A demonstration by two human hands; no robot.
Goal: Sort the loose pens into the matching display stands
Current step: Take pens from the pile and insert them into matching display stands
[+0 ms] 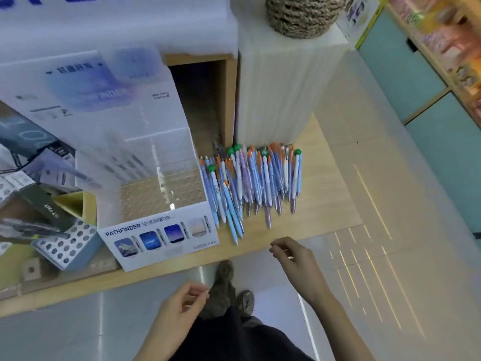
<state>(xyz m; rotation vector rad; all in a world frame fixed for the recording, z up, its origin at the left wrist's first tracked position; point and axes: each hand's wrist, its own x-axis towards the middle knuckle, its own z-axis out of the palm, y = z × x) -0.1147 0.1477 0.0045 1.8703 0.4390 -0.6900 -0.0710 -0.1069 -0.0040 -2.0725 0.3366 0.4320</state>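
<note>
Wooden desk [325, 194] at frame centre bearing heaped pens [250, 183], probably light, stiff and slippery, best pinched singly at mid-barrel, beside the clear stand [156, 230]; left hand [177, 308] and right hand [294, 259] below, loosely curled, empty.

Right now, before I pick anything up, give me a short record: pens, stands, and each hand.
loose pens: heaped on the wooden shelf, right of the PATHFINDER stand
PATHFINDER stand: hole grid mostly unfilled, a few pens at its back left
blue hole stand: left of the PATHFINDER stand
left hand: holds nothing, off the shelf
right hand: holds nothing, just short of the pile
</note>
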